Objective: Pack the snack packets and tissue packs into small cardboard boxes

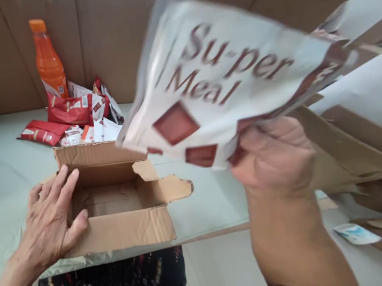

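Note:
In the head view an open cardboard box (118, 231) lies near the front edge of the table, its flaps folded out and its inside bare. My left hand (53, 211) rests on the box's left end with the fingers spread. Raised to the right of the box, my right hand (274, 155) grips the lower edge of a large white pouch (230, 72) printed "Su-per Meal" with brown squares. The pouch is tilted and slightly blurred, and it hides part of the table and wall behind it.
Behind the box stands an orange bottle (48, 59) beside red packets (70, 110) and small white sachets (107, 129). A cardboard wall (109, 39) closes the back of the pale green table (208, 199). Cardboard trays (357, 143) fill the right side.

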Demonstrator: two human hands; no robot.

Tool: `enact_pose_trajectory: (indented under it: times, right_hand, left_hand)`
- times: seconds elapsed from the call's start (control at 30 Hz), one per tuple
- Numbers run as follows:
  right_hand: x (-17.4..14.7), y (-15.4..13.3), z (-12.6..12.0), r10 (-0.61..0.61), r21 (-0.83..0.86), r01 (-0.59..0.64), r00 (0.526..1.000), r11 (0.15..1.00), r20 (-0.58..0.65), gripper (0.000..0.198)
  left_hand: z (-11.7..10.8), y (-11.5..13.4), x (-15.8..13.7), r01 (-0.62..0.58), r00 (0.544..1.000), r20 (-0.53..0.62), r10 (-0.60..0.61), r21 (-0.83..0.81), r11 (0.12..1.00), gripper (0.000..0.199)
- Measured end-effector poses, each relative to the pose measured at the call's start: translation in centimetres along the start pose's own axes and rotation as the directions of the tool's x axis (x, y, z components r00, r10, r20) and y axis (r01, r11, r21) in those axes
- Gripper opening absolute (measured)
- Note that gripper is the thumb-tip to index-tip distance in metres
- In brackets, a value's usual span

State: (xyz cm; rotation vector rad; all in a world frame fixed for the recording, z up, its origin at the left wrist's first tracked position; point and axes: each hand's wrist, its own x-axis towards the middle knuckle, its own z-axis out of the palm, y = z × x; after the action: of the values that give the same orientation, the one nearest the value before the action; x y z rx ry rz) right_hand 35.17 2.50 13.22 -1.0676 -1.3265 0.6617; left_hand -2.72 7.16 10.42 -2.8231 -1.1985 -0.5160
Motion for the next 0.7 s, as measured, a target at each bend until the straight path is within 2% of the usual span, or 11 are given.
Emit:
enact_pose_trajectory:
  times: [0.1,0.2,0.27,0.33,0.4,0.5,0.53,0.57,0.63,0.7]
  right_hand:
    - [-1.0,-2.0,3.0,0.040,-0.007,-0.040,0.971,0.999,0.235,0.016]
    - [-0.6,-2.5,5.8,0.180,-0.151,-0.120,0.849,0.981,0.497,0.022]
    - [-0.1,-2.6,7.1,0.221,-0.190,-0.132,0.780,0.973,0.585,0.024]
    - [0.3,-2.6,7.7,0.226,-0.221,-0.105,0.735,0.970,0.639,0.026]
    - [0.6,-2.5,7.9,0.253,-0.279,-0.072,0.674,0.957,0.694,0.029]
    - [0.5,-2.0,8.0,0.338,-0.361,-0.080,0.579,0.929,0.742,0.033]
    - [0.4,-1.9,8.1,0.365,-0.392,-0.075,0.556,0.917,0.746,0.033]
    - [0.3,-1.8,8.1,0.384,-0.425,-0.056,0.546,0.904,0.745,0.031]
    - [0.1,-1.8,8.2,0.395,-0.478,0.004,0.556,0.879,0.731,0.031]
    - [0.0,-2.0,8.4,0.381,-0.503,0.067,0.569,0.862,0.729,0.034]
  left_hand:
    - [0.0,-0.2,-0.3,0.036,0.993,-0.105,-0.051,-0.141,0.989,0.083]
    - [-0.3,-0.3,-0.6,0.088,0.985,-0.118,-0.123,-0.267,0.960,0.091]
    - [-0.8,-0.2,-0.6,0.125,0.980,-0.094,-0.173,-0.380,0.916,0.089]
    - [-1.4,-0.1,-0.4,0.159,0.963,-0.110,-0.245,-0.503,0.849,0.083]
    - [-2.0,0.0,0.0,0.174,0.950,-0.114,-0.292,-0.583,0.794,0.068]
    - [-2.2,0.2,0.7,0.121,0.982,-0.052,-0.180,-0.562,0.818,0.027]
    - [-2.2,0.2,0.9,0.087,0.992,-0.027,-0.120,-0.535,0.840,0.023]
    - [-2.1,0.2,1.0,0.054,0.998,-0.009,-0.068,-0.506,0.861,0.026]
    - [-1.8,0.2,1.3,0.010,1.000,0.026,0.002,-0.450,0.893,0.030]
    - [-1.7,0.1,1.5,-0.009,0.991,0.117,0.061,-0.399,0.917,0.031]
